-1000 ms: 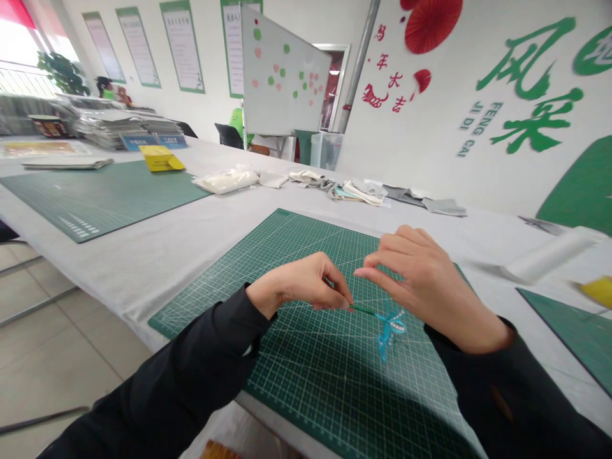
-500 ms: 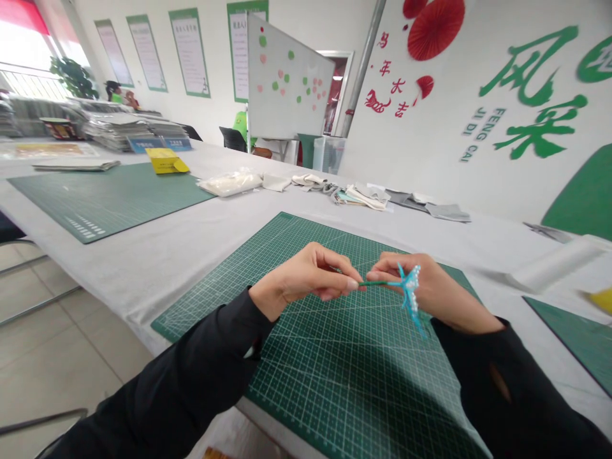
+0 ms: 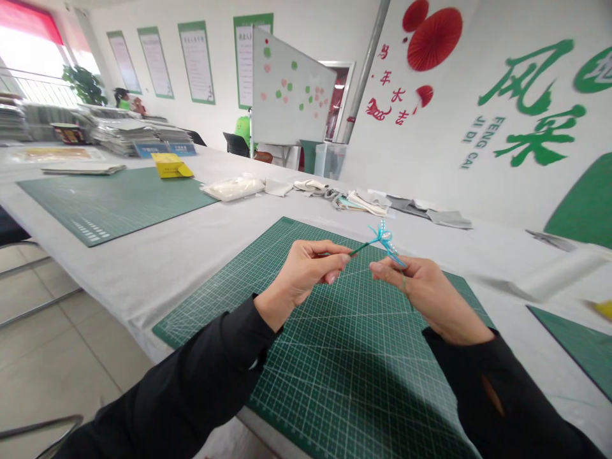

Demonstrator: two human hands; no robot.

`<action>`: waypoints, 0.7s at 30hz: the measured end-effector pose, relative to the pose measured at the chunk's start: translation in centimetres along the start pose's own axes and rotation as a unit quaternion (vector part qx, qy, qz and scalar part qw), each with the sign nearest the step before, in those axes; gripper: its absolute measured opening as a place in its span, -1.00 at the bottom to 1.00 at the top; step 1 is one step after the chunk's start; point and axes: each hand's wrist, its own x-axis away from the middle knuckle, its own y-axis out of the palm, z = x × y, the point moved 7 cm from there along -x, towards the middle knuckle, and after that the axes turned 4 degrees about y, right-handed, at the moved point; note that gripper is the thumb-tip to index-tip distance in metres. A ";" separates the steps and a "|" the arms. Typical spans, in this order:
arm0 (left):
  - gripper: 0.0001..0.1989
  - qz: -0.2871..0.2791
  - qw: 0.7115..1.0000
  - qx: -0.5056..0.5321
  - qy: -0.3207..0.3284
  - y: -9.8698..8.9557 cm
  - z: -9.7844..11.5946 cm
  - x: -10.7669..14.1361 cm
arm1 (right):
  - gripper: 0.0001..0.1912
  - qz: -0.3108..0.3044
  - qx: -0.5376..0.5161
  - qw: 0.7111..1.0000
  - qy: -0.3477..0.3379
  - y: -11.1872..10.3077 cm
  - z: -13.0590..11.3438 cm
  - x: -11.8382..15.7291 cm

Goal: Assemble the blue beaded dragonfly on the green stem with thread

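A small blue flower [image 3: 384,238] with white beads sits on a thin green stem [image 3: 359,248]. My left hand [image 3: 313,271] pinches the lower end of that stem, and the flower tilts up to the right. Close by on the right, my right hand [image 3: 418,284] has its thumb and finger pressed together just below the petals. A thin green strand [image 3: 404,279] hangs at its fingers. Both hands are above a green cutting mat [image 3: 344,344] with a white grid.
Another green mat [image 3: 115,204] lies at the left with a yellow card [image 3: 171,166]. Behind are a plastic-wrapped pack [image 3: 234,188] and folded cloths [image 3: 361,201]. A person [image 3: 125,101] is at the far left.
The flower has tilted upward and no longer lies in front of my right hand. My right hand has moved off the stem, and a thin green strand now shows at its fingers.
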 end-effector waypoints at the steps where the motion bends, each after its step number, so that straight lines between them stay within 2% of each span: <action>1: -0.87 0.000 1.000 0.006 -0.008 0.0 -0.1 0.0 | -0.59 -0.005 -0.001 1.000 -0.003 0.2 0.0 0.0; 10: -0.85 -0.027 1.000 0.009 -0.011 0.2 -0.5 0.0 | -0.62 -0.056 0.020 0.998 -0.014 1.6 0.8 -0.1; 15: -0.86 -0.042 0.999 0.017 -0.022 0.4 -1.0 -0.1 | -0.61 -0.020 0.027 0.999 -0.003 0.5 1.2 0.5; 17: -0.84 -0.066 0.997 0.019 -0.038 0.7 -1.3 0.0 | -0.63 0.001 0.015 1.000 0.005 0.2 1.5 0.9; 21: -0.82 -0.087 0.995 0.023 -0.048 1.0 -1.5 0.2 | -0.64 0.028 -0.030 0.999 0.010 0.7 1.8 1.7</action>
